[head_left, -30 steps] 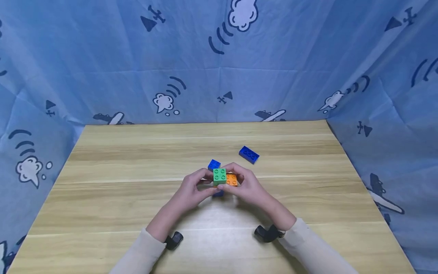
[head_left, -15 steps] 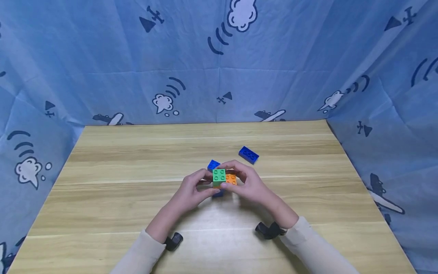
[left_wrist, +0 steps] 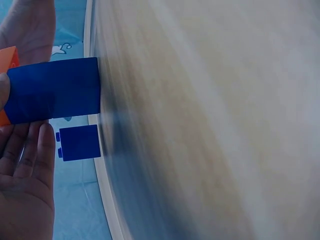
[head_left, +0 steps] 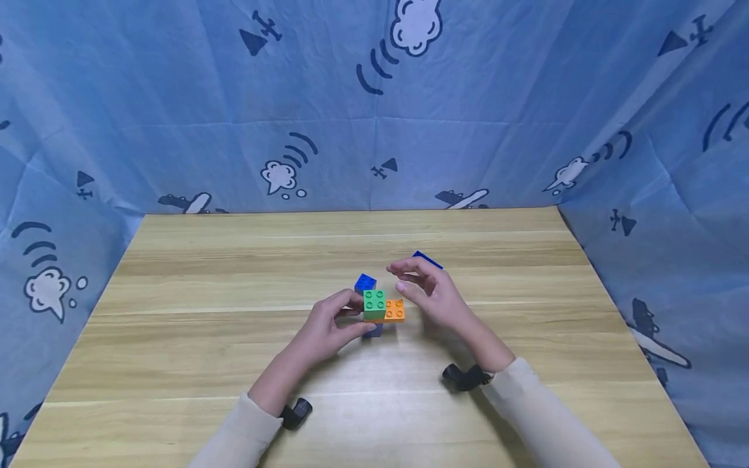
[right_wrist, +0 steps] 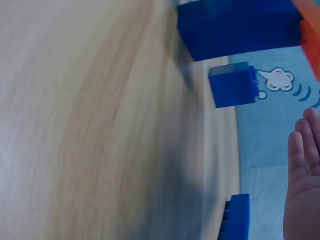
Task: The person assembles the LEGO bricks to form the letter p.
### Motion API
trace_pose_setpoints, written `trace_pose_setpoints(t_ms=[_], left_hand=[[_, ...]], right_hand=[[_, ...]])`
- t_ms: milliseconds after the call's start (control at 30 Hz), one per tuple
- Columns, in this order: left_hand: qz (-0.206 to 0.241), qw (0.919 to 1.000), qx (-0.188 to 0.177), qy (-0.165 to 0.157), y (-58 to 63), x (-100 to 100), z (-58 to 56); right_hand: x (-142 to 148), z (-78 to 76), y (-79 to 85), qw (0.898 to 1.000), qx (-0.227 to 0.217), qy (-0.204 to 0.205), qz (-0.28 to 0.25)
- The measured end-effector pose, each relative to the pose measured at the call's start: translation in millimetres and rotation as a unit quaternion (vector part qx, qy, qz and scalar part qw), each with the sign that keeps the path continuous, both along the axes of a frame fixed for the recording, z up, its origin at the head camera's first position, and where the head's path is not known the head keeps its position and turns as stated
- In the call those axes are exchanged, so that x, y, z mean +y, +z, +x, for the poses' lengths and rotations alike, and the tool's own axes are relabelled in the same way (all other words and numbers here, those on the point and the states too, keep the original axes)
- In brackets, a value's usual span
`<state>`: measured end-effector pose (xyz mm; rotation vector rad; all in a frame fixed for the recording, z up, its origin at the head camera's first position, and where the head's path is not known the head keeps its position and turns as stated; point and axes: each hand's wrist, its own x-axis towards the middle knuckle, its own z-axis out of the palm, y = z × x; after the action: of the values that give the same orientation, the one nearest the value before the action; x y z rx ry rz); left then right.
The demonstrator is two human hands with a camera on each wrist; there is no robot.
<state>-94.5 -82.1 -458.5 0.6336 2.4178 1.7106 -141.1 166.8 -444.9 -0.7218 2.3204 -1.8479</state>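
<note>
A stack of toy building bricks stands upright near the table's middle. Its top is a green brick (head_left: 374,300), seated on the left part of an orange brick (head_left: 394,311). Below that is a blue column (left_wrist: 55,90), mostly hidden in the head view. My left hand (head_left: 324,328) pinches the stack from the left, the thumb in front and fingers behind. Apart from the stack, to its right, my right hand (head_left: 440,300) hovers with loosely bent fingers and nothing in them. A smaller blue brick (head_left: 365,283) stands just behind the stack.
Beyond my right hand lies a long blue brick (head_left: 430,259), partly covered by the fingers. The wooden table (head_left: 205,351) ends at a blue patterned curtain (head_left: 328,84) at the back and sides. Both wrists carry black cameras.
My right hand has let go of the brick stack and moved right and away from me, now covering part of the long blue brick. My left hand keeps its hold.
</note>
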Motion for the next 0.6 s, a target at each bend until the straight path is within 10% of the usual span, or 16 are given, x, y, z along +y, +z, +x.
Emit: trace_pose_setpoints(t_ms=[600], left_hand=[[-0.001,1.0000,-0.007,0.000,-0.2,-0.1,-0.2]], right_hand=[[-13.1,-25.2,-24.1,0.996,-0.050,0.027,0.070]])
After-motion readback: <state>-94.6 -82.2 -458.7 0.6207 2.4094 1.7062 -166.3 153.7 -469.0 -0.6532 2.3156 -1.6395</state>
